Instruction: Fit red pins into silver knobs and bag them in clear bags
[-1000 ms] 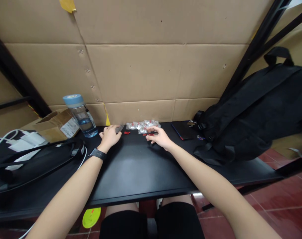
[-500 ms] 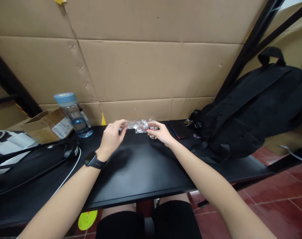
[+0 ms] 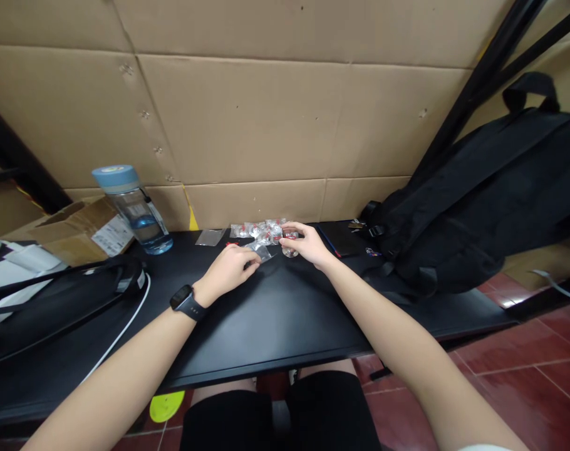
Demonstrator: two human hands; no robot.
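My left hand point(image 3: 231, 268), with a dark watch point(image 3: 188, 302) on its wrist, is closed on a small clear plastic bag point(image 3: 261, 252) at its fingertips. My right hand point(image 3: 308, 244) has its thumb and fingers around a small clear round container point(image 3: 290, 252) with something red near its top. Between and behind the hands lie several small clear packets point(image 3: 253, 229) with red parts inside. A flat clear bag point(image 3: 210, 237) rests on the black table point(image 3: 275, 319), left of the packets. A small red piece point(image 3: 232, 243) shows just behind my left hand.
A blue-lidded water bottle point(image 3: 137, 213) and an open cardboard box point(image 3: 81, 228) stand at left, behind a black bag point(image 3: 69, 307) and white cable point(image 3: 120, 338). At right are a dark flat pouch point(image 3: 339, 239), keys point(image 3: 357, 224) and a black backpack point(image 3: 482, 194). Cardboard point(image 3: 247, 138) walls the back.
My left hand has come lower and nearer to me, with the small bag at its fingertips. The packets and flat bag behind it now show. My right hand stays at the round container.
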